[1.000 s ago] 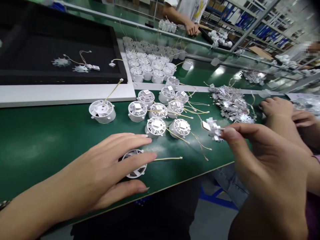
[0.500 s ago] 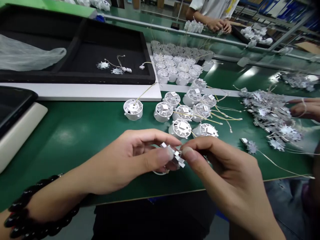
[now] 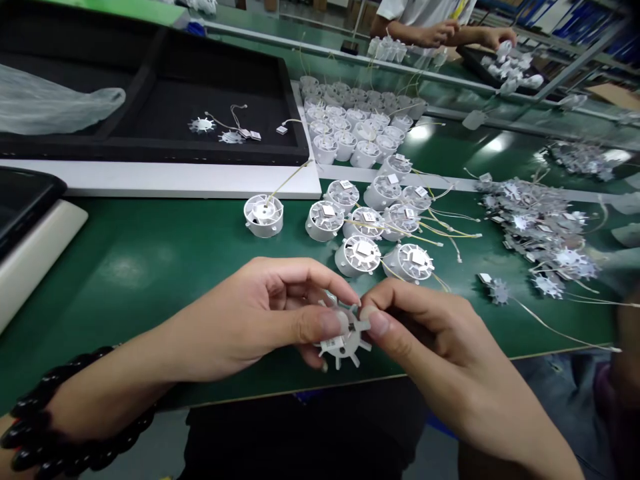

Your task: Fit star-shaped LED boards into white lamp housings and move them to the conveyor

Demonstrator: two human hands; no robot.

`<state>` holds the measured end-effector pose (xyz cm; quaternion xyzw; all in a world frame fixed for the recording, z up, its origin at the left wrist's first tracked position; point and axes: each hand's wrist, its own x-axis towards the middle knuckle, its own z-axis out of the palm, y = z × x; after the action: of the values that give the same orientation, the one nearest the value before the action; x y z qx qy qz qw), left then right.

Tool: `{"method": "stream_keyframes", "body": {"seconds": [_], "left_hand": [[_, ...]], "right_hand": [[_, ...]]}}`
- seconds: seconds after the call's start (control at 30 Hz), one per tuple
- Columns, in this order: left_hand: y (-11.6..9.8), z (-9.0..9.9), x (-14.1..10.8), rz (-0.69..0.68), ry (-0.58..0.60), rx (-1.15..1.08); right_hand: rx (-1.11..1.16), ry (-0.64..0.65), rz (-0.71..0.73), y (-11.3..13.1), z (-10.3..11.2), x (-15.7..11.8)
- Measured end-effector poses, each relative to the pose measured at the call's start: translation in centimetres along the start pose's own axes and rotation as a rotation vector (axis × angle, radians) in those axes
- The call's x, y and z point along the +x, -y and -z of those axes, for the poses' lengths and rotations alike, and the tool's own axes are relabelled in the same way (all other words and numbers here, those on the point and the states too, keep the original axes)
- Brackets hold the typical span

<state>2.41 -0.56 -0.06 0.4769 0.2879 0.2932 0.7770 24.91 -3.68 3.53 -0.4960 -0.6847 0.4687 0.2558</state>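
A star-shaped metal piece [image 3: 347, 343] with a small white block is gripped between the thumb and fingers of my left hand [image 3: 285, 313], above the table's front edge. The thumb and forefinger of my right hand [image 3: 425, 340] pinch the right side of the same piece. Just behind my hands stand several round white housings [image 3: 357, 256] with star pieces and yellow wires. One more housing [image 3: 263, 215], with a yellow wire, stands apart on the left.
A black tray [image 3: 215, 157] at the back left holds a few star pieces and a plastic bag [image 3: 55, 103]. More housings [image 3: 325, 148] stand behind. A heap of star pieces [image 3: 540, 220] lies right. Across the table a person's hands [image 3: 440, 33] work.
The star piece between my hands has turned so its flat face shows. The hand at the right edge has gone from the heap, and the person across has reached toward white parts.
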Motion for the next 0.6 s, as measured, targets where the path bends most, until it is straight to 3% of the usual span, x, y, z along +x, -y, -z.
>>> {"method": "stream_keyframes", "body": {"seconds": [0.1,0.2,0.47,0.6], "left_hand": [[-0.1,-0.2,-0.2,0.088,0.129,-0.188],[-0.7,-0.4,-0.5,0.108,0.18,-0.153],[-0.8,-0.8,-0.7,0.071,0.066,0.061],[-0.7,-0.9,-0.5,0.026,-0.001,0.026]], "right_hand": [[0.174,0.148,-0.147,0.2,0.5,-0.1],[0.294,0.233,-0.228,0.2,0.7,-0.1],[0.365,0.226,-0.185,0.0,0.7,-0.3],[0.453,0.175,-0.163,-0.4,0.3,-0.6]]}}
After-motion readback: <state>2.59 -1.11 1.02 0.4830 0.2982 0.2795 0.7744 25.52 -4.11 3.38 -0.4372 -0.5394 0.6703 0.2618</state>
